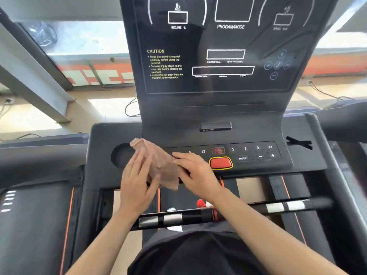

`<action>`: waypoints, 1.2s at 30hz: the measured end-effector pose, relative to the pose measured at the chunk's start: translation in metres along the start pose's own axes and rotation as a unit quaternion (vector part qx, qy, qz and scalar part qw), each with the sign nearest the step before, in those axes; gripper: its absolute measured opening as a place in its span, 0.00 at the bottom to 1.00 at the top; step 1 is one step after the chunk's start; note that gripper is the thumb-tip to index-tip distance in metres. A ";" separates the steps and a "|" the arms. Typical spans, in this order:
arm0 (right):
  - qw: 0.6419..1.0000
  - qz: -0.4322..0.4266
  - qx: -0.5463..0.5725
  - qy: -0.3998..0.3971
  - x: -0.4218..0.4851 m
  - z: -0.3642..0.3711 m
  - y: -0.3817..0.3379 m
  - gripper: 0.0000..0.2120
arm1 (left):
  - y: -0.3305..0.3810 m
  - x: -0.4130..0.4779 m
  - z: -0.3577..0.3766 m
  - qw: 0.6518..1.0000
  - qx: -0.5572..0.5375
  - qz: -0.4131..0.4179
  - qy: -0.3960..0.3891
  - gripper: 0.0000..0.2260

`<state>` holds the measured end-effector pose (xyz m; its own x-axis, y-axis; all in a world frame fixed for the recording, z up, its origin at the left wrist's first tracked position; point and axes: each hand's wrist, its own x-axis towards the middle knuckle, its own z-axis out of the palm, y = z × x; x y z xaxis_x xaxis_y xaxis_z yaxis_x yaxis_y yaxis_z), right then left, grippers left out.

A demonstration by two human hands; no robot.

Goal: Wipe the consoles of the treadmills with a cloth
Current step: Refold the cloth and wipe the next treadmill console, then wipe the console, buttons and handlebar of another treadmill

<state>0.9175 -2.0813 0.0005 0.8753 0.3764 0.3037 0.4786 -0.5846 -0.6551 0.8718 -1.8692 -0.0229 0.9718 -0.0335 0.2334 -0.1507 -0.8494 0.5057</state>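
Head view, one frame. Cloth (159, 165), brownish and crumpled, sits at centre left of the frame on the lower console (258, 128), over the left end of the button strip (246, 153) and just right of the round cup well (121, 155). Left hand (137, 185) lies flat against the cloth's left side, fingers straight and slightly spread, not clamped; thumb touches the cloth's lower edge. Right hand (195, 171) rests palm down on the cloth's right edge, fingers extended and close together, pressing rather than pinching. Whether either hand grips a fold underneath cannot be told. Upper display panel (218, 56), top centre, appears dark. Judgement: the wipe is on the lower panel's left part; right half of the strip and the display likely remain. Risks: the right hand is just beside the red key (220, 162) and near the STOP/START pad (218, 150), so a sweep rightward could press or dislodge either while the person stands on the belt. The loosely held cloth could slip off the console's front edge, or bunch up and skip areas.
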 end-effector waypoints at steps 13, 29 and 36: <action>0.825 0.455 -0.307 0.134 -0.176 -0.101 0.079 0.33 | 0.049 0.043 0.046 0.961 0.203 0.110 -0.149 0.34; 0.852 0.480 -0.182 0.105 -0.217 -0.101 0.077 0.37 | 0.206 0.125 0.152 0.831 0.181 0.439 -0.290 0.37; 0.888 0.444 -0.067 0.104 -0.248 -0.146 0.074 0.20 | 0.293 0.134 0.188 0.784 0.103 0.496 -0.360 0.22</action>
<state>0.7463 -2.3228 -0.0221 0.8991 -0.4070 -0.1610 -0.4138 -0.6702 -0.6162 0.9921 -2.2220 0.0005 0.2576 -0.9562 -0.1394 -0.9360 -0.2827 0.2096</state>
